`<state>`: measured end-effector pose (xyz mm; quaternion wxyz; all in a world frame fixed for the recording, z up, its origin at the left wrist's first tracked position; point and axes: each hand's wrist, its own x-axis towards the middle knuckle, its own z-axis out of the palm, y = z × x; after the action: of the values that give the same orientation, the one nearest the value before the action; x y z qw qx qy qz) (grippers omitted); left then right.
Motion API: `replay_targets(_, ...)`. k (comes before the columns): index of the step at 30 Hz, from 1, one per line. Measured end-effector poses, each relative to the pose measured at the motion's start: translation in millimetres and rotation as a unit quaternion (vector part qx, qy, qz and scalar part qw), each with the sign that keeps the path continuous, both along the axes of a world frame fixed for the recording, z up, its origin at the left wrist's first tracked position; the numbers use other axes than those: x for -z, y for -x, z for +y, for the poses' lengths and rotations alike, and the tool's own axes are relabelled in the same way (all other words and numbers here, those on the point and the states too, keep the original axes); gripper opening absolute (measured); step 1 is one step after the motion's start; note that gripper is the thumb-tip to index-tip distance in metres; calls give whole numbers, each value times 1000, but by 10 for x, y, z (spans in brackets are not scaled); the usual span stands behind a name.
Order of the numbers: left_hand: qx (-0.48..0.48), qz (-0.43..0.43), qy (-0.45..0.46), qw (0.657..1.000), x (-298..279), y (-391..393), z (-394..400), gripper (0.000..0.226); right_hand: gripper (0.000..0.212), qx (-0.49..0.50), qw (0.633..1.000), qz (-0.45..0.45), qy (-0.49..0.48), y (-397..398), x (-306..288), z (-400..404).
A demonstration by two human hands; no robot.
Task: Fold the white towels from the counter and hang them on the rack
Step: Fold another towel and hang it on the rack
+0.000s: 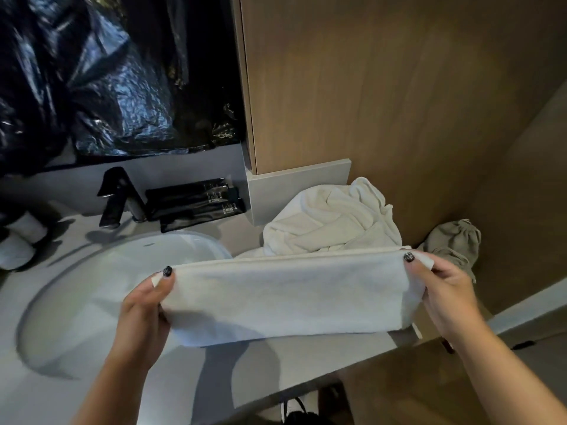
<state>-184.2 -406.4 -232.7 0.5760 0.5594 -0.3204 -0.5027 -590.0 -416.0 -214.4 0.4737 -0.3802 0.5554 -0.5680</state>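
While the folded towel point(285, 297) is hanging just in front of the sink point(129, 265), both hands are pinching its top corners, left hand point(147, 305) and right hand point(441, 289) held level, thumbs on the near face (edges look aligned). Keeping it taut should be preserving the fold. The unfolded towels point(331, 219) are lying heaped right of the sink.
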Motion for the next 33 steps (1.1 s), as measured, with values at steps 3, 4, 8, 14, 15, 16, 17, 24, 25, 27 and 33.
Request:
replay_targets(3, -24, 17, 1, 1000, -106, 36, 174, 39, 28, 33, 999, -10, 15, -88, -94, 153)
replay_targets(4, -24, 22, -2, 999, -139, 36, 241, 36, 27, 43, 999, -12, 16, -124, -129, 210)
replay_targets(8, -11, 15, -10, 1000, -153, -19, 520, 22, 10, 53, 998, 17, 9, -183, -103, 423)
replay_targets(14, -18, -9, -65, 998, 303, -170, 758, 37, 11, 48, 994, 85, -44, -275, 338, 559)
replay_targets(15, -24, -21, -74, 997, 400, -165, 782, 35, 13, 50, 993, 91, -47, -299, 427, 550)
replay_targets(16, -39, -35, -84, 995, 491, -162, 794, 32, 13, 51, 993, 100, -46, -323, 500, 532)
replay_targets(17, -59, -51, -89, 993, 547, -139, 793, 30, 11, 50, 992, 107, -41, -341, 564, 494)
replay_targets(24, -133, -169, -109, 971, 677, -136, 567, 14, 10, 43, 968, 246, 16, -436, 739, 10)
replay_targets(25, -140, -189, -111, 966, 686, -134, 510, 16, 12, 53, 961, 270, 25, -439, 765, -70)
replay_targets(27, -130, -239, -115, 955, 738, -108, 416, 18, 15, 64, 948, 309, 28, -428, 842, -212)
replay_targets(33, -77, -389, -170, 902, 935, -106, 215, 28, 17, 27, 913, 406, 29, -452, 1114, -406)
